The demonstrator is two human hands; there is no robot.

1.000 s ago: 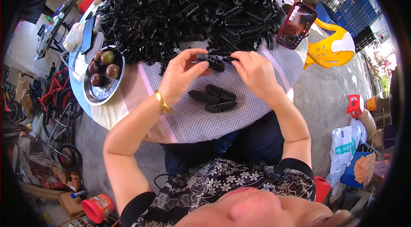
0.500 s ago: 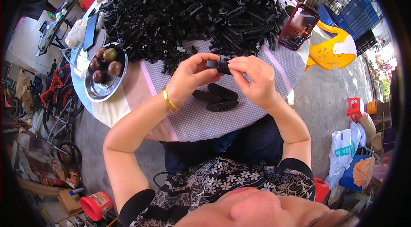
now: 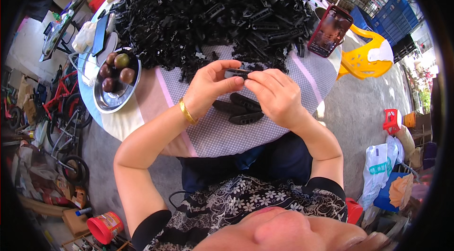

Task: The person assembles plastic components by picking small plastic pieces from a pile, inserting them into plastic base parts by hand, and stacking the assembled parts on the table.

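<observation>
Between both hands is a small, elongated black plastic part (image 3: 235, 73), held over the near part of the table. My left hand (image 3: 208, 82) pinches its left end between thumb and fingers. The fingertips of my right hand (image 3: 276, 94) close on its right end, hiding that end. Just below the hands, several black oblong plastic pieces (image 3: 246, 118) lie together on the cloth. Beyond the hands rises a large heap of black plastic parts (image 3: 189, 14), with loose bits scattered along its near edge.
The round table has a patterned tablecloth (image 3: 213, 140). At left stand a metal plate (image 3: 111, 103) of round dark fruit and a blue phone-like slab (image 3: 100, 35). A lit phone (image 3: 329, 31) stands upright at right, by a yellow chair (image 3: 366, 61). Bicycles (image 3: 71, 128) stand on the left.
The black part has turned in my fingers and shows a longer, flatter side. My right hand has shifted slightly down and its fingers have curled closer around the part.
</observation>
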